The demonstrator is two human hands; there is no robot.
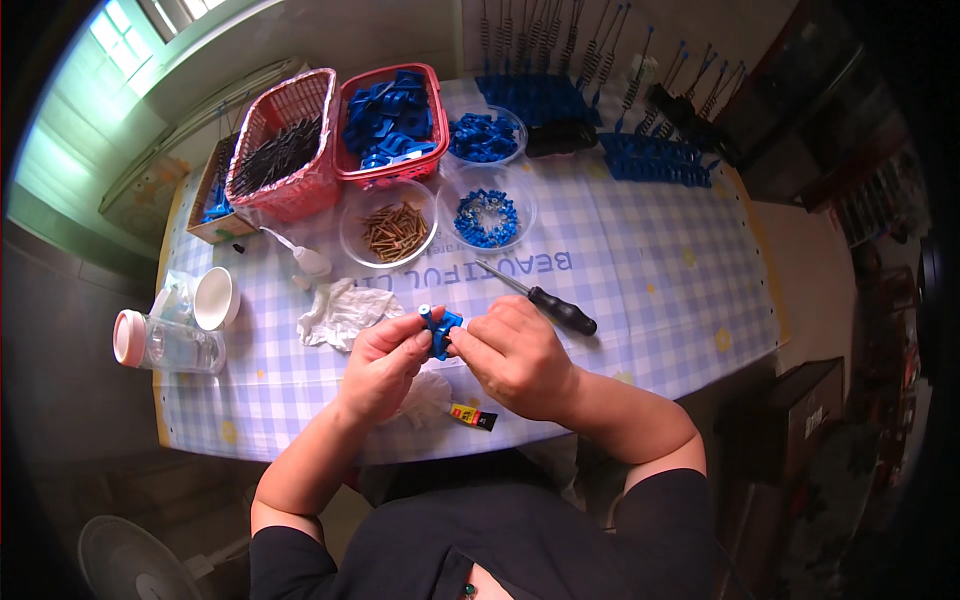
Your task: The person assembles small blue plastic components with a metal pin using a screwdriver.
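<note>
A small blue plastic part (441, 338) with a pale round end is pinched between the thumb and fingers of my left hand (385, 362). Close against its right side, my right hand (518, 358) has its fingers curled together; whatever they pinch is hidden. Beyond my right hand a screwdriver (560, 310) with a black handle lies on the tablecloth. Crumpled white tissue (348, 314) is left of my hands, and a small yellow and black tube (473, 417) lies nearer to me.
Across the back stand a pink basket of black rods (330, 90), a red basket of blue parts (437, 100), a bowl of brass-coloured screws (347, 235) and a bowl of small blue pieces (532, 215). Blue racks (655, 160) hold upright springs. At left are a jar (180, 345) and a white cup (217, 297).
</note>
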